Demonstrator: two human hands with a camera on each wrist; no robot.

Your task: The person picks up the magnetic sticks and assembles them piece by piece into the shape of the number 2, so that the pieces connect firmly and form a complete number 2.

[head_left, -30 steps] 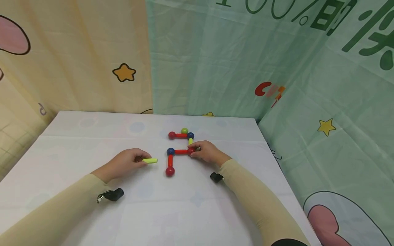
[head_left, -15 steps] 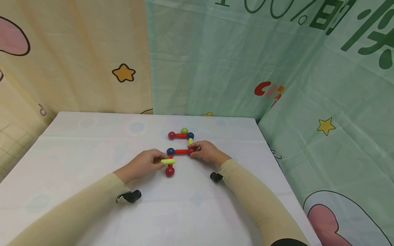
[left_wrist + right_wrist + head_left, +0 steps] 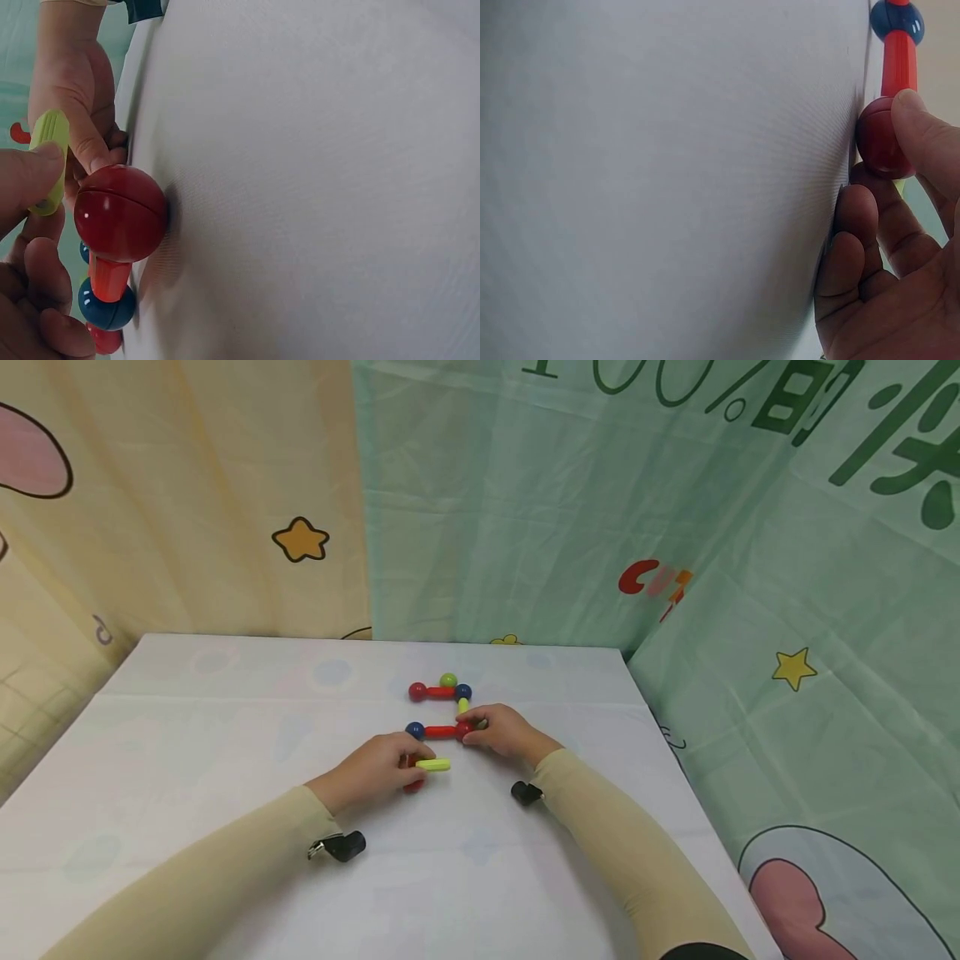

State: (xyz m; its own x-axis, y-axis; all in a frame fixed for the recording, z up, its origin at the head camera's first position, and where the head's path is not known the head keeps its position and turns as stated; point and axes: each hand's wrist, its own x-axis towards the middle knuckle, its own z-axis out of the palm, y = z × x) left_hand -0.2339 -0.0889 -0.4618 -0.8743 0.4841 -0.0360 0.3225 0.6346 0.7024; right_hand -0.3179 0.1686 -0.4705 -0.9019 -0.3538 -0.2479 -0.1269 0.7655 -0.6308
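A flat figure of rods and balls [image 3: 438, 710] lies on the white table [image 3: 225, 760]: red, green and blue balls at the top, a blue ball [image 3: 415, 730] joined by a red rod [image 3: 440, 732] to a red ball [image 3: 465, 727]. My left hand [image 3: 378, 772] pinches a yellow-green rod [image 3: 432, 765] [image 3: 46, 161] just above the bottom red ball [image 3: 120, 214], which the hand mostly hides in the head view. My right hand [image 3: 504, 731] pinches the right red ball [image 3: 881, 139] at the end of the red rod [image 3: 898, 64].
Patterned cloth hangs behind the table and to its right; the right edge [image 3: 675, 752] runs close to my right arm. Bare white cloth spreads to the left and near side. Black wrist-camera mounts [image 3: 343, 845] [image 3: 527, 792] sit on both sleeves.
My left hand has carried the yellow-green rod to the right, from the open table to beside the bottom red ball. My right hand has stayed on the red ball.
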